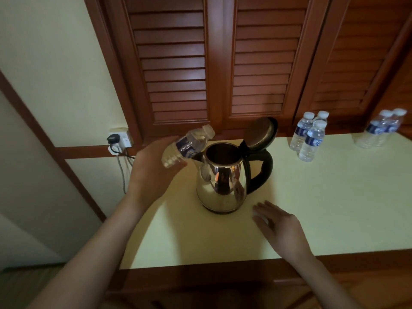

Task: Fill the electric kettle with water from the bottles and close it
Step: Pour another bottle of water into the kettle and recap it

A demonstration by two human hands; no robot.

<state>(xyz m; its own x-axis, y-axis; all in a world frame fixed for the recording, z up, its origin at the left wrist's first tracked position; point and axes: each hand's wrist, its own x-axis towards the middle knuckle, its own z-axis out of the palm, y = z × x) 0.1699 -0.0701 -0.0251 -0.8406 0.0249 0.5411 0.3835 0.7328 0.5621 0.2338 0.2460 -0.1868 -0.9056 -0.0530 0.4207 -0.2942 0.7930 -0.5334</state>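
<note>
A shiny steel electric kettle stands in the middle of the pale table, with its lid swung up and open and its black handle pointing right. My left hand grips a small clear water bottle with a blue label, tilted with its neck up and to the right, just left of the kettle's mouth. The bottle looks nearly empty. Whether it has a cap I cannot tell. My right hand rests flat on the table in front and to the right of the kettle, fingers apart, holding nothing.
Three capped water bottles stand at the back right of the table, with more bottles further right. Louvred wooden doors rise behind. A wall socket with plugs and cables sits to the left of the table.
</note>
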